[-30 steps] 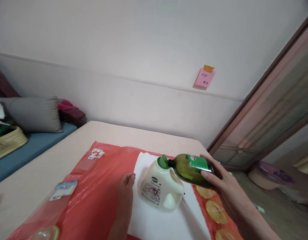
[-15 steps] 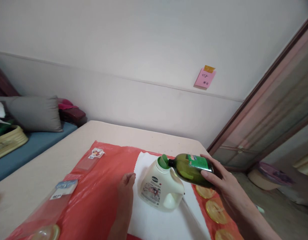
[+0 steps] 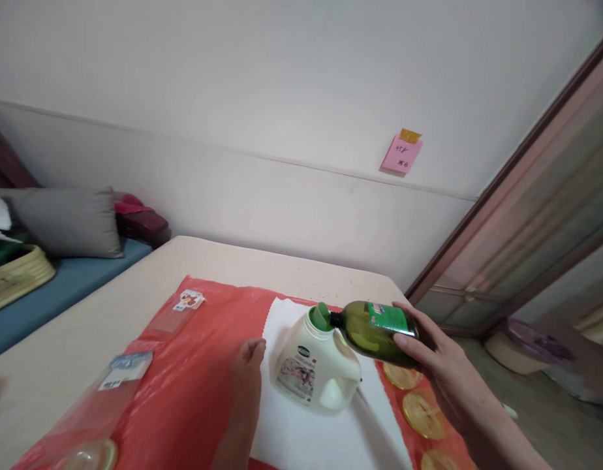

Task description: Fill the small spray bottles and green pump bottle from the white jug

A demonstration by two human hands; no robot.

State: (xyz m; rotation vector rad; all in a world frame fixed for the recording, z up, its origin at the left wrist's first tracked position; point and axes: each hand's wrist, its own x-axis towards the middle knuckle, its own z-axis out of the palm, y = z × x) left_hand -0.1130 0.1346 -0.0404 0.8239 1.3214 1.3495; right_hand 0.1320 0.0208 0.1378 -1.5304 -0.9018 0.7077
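My right hand [image 3: 429, 349] is wrapped around a green glass bottle [image 3: 372, 331] with a green label, held nearly on its side. The bottle's dark neck points left into a green spout [image 3: 321, 316] in the mouth of a pale laundry detergent jug [image 3: 311, 375]. The jug stands upright on a white cloth [image 3: 277, 434]. No flowing liquid can be made out. Left of the jug and apart from it, my left hand [image 3: 249, 362] is closed with curled fingers; whatever it holds, if anything, is hidden.
Beneath the cloth lies a red plastic sheet [image 3: 194, 372] on a beige table [image 3: 223, 254]. Clear packets [image 3: 120, 382] lie at left, with a round clear container [image 3: 93, 455] nearer me. Several yellow round lids [image 3: 423, 413] line the right side. A wall [image 3: 233, 189] stands behind.
Hands, bottle and jug look the same throughout. Only a very slight camera shift shows.
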